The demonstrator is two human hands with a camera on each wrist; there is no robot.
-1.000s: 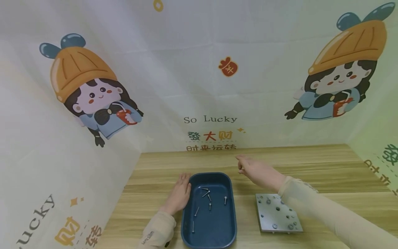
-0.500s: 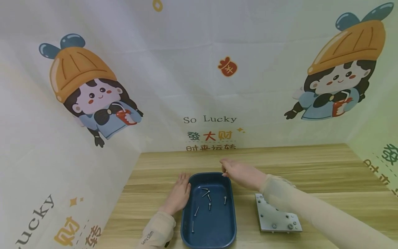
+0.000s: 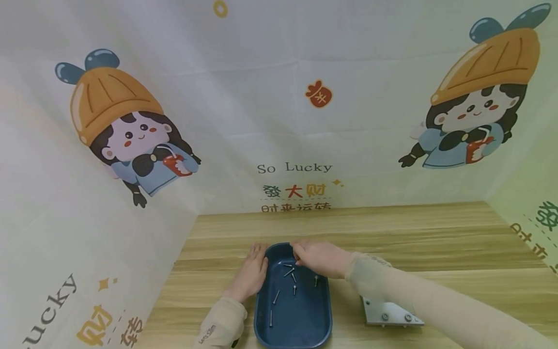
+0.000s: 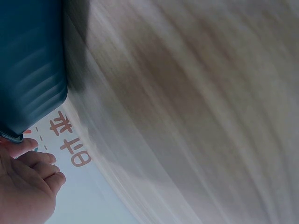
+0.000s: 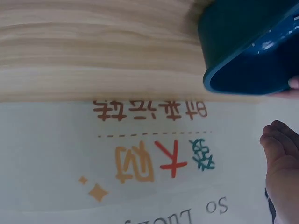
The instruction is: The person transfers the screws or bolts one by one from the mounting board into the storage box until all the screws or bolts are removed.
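Note:
A dark blue tray (image 3: 301,310) stands on the wooden table, with several small metal screws (image 3: 275,296) scattered on its floor. My left hand (image 3: 248,274) grips the tray's left rim near the far corner, thumb at the rim and fingers outside it; the left wrist view shows bent fingers (image 4: 35,161) by the rim. Over the tray's far right corner is my right hand (image 3: 322,257), its fingers loosely bent and pointing down at the screws. Nothing shows between them, though the fingertips are partly hidden. In the right wrist view this hand (image 5: 285,163) appears beside the tray (image 5: 233,51).
A silver metal plate (image 3: 388,312) with holes and screws lies right of the tray, partly hidden under my right sleeve (image 3: 405,291). The table (image 3: 471,242) reaches back to a printed white curtain (image 3: 370,145), which also hangs at both sides.
My right hand has moved left and nearer, from behind the metal plate to above the far end of the tray. The sleeve now covers more of the plate. My left hand and the screws stay put.

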